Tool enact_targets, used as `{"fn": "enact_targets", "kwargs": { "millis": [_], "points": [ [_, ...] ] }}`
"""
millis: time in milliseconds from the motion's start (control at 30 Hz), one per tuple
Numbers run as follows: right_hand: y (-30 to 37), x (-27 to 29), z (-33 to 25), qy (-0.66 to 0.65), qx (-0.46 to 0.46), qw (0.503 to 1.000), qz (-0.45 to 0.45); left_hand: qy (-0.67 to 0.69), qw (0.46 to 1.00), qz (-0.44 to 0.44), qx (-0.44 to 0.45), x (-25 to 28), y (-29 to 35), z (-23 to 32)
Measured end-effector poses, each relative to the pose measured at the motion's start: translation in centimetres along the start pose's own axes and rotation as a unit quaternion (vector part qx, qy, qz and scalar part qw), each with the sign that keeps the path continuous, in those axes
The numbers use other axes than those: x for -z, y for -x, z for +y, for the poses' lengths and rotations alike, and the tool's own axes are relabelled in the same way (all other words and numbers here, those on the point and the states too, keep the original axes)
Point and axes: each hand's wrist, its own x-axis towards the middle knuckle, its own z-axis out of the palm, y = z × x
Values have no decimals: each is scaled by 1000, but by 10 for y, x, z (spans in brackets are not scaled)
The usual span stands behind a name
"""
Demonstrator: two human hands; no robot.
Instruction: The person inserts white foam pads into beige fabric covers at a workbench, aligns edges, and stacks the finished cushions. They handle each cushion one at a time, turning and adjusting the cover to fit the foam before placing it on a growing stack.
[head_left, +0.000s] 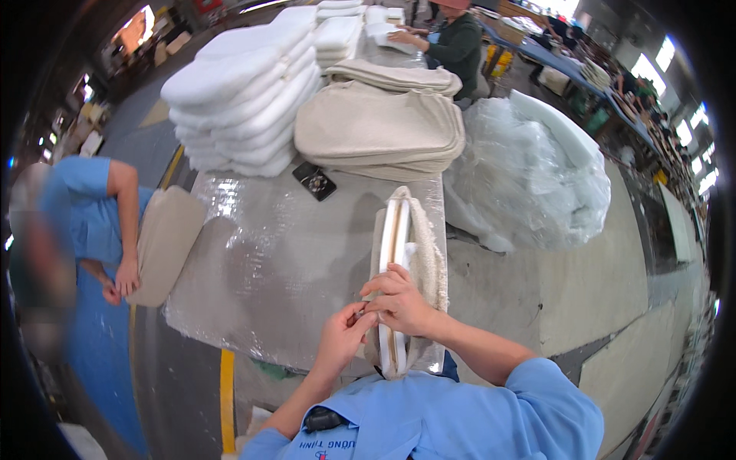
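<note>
A cushion stands on its long edge in front of me, with white padding (395,222) and a thin brown strip showing in the gap of its beige fabric cover (426,253). My left hand (343,336) is closed in a pinch at the cushion's left side; what lies between its fingertips is too small to make out. Across the gap reaches my right hand (402,303), its fingers bent over the padding and closed at the cover's left edge. The fingertips of both hands meet there, partly hiding each other.
The cushion rests at the right edge of a plastic-wrapped table (253,268). Beyond are a dark phone-like object (314,181), stacked beige cushions (376,126) and white pads (245,92). A plastic-wrapped bundle (529,176) stands right. One co-worker (100,207) handles a beige piece at left; another (454,46) works at the back.
</note>
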Motion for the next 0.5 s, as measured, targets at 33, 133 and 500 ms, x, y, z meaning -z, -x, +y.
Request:
{"fn": "enact_targets", "kwargs": {
  "millis": [33, 133, 500],
  "points": [
    [1, -1, 2, 7, -7, 1000, -3, 26, 1000, -4, 7, 0, -5, -2],
    [-8, 1, 5, 11, -6, 998, -61, 108, 994, -2, 24, 2, -17, -20],
    [-11, 9, -6, 58, -49, 988, -132, 86, 923, 371, 65, 123, 91, -184]
  ]
}}
